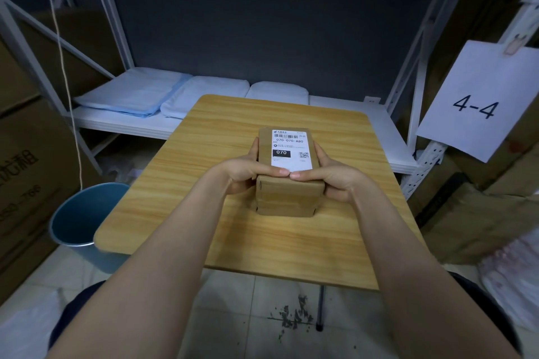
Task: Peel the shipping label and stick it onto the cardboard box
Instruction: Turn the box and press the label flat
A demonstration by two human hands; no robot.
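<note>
From my head view, the box (287,175) stands on the surface (204,183), its long axis running away from me, label (291,150) already on top. My left hand (242,173) and right hand (332,178) grasp its sides equally near, thumbs meeting on the label's near edge, which I judge needs pressing.

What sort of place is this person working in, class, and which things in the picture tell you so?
Probably a warehouse or packing room. Metal shelving carries a hung paper sign reading 4-4, like a rack number, large cardboard cartons are stacked beside it, and a cardboard box bearing a shipping label sits on the table.
</note>
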